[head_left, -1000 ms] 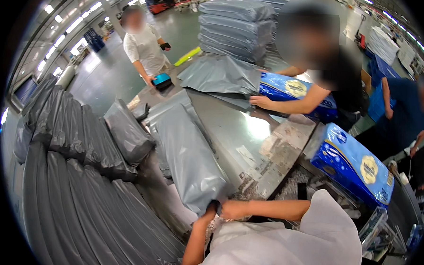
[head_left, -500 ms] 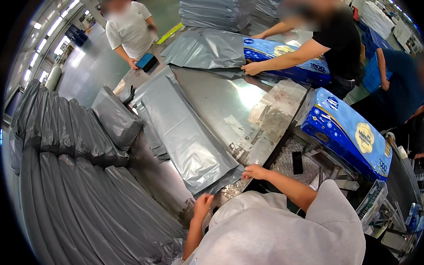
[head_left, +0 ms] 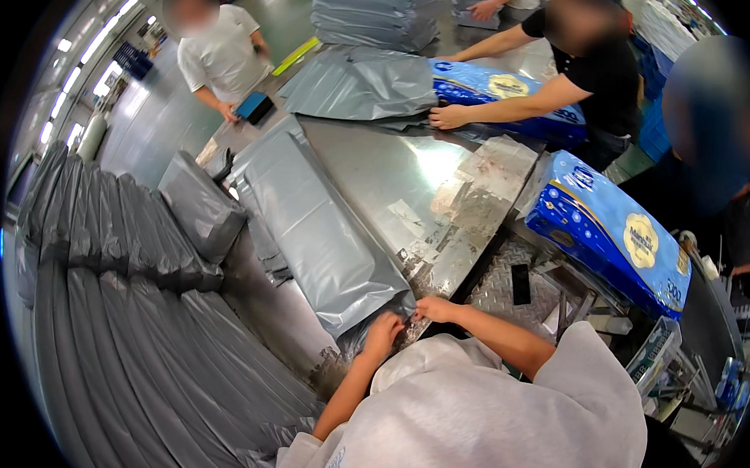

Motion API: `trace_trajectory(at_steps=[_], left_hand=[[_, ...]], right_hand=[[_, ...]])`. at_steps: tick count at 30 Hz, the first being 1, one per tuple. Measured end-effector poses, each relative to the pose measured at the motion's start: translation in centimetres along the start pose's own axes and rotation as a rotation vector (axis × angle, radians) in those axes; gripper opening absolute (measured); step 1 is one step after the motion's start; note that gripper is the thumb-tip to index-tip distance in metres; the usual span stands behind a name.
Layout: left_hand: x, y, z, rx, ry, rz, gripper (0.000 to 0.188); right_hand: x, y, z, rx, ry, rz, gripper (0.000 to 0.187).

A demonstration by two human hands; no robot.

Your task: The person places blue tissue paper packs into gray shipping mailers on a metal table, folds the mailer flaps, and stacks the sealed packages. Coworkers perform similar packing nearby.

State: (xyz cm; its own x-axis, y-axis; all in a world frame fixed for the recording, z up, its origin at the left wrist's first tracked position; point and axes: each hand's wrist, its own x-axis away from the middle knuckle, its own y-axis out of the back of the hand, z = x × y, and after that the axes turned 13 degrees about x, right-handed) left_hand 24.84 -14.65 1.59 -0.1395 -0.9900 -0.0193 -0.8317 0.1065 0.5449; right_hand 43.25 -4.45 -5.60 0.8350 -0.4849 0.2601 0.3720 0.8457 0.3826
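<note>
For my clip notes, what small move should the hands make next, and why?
Probably fold the near end of the grey bag inward: it looks slack beyond the bulky body, and the left hand and right hand are close together there.

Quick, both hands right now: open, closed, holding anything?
Left hand: partly curled at the near end of the grey bag; can't tell whether it grips.
Right hand: partly curled by the same end; grip can't be told either.

Long bag (head_left: 321, 223) is plain silver-grey. Wrapped pack (head_left: 606, 215) shows light-blue top, dark-blue side with pale dots, cream scalloped emblem (head_left: 640, 240). Counter (head_left: 365, 167) is metallic grey, brown-mottled. Shirt (head_left: 501, 407) is off-white; strip (head_left: 296, 56), fluorescent yellow.
</note>
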Motion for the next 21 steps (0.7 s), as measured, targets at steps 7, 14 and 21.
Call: trace_trajectory(at_steps=[7, 14, 21], left_hand=[[32.1, -0.3, 9.8, 1.112, 0.907, -0.813, 0.020], [55.4, 7.4, 8.5, 0.381, 0.860, -1.800, 0.011], [40.3, 4.8, 5.0, 0.562, 1.247, 0.390, 0.011]], right_hand=[[0.9, -0.6, -3.3, -0.650, -0.408, -0.108, 0.016], [1.3, 1.7, -1.4, -0.548, -0.464, -0.017, 0.017], [1.0, 3.0, -2.6, -0.327, -0.467, 0.066, 0.019]])
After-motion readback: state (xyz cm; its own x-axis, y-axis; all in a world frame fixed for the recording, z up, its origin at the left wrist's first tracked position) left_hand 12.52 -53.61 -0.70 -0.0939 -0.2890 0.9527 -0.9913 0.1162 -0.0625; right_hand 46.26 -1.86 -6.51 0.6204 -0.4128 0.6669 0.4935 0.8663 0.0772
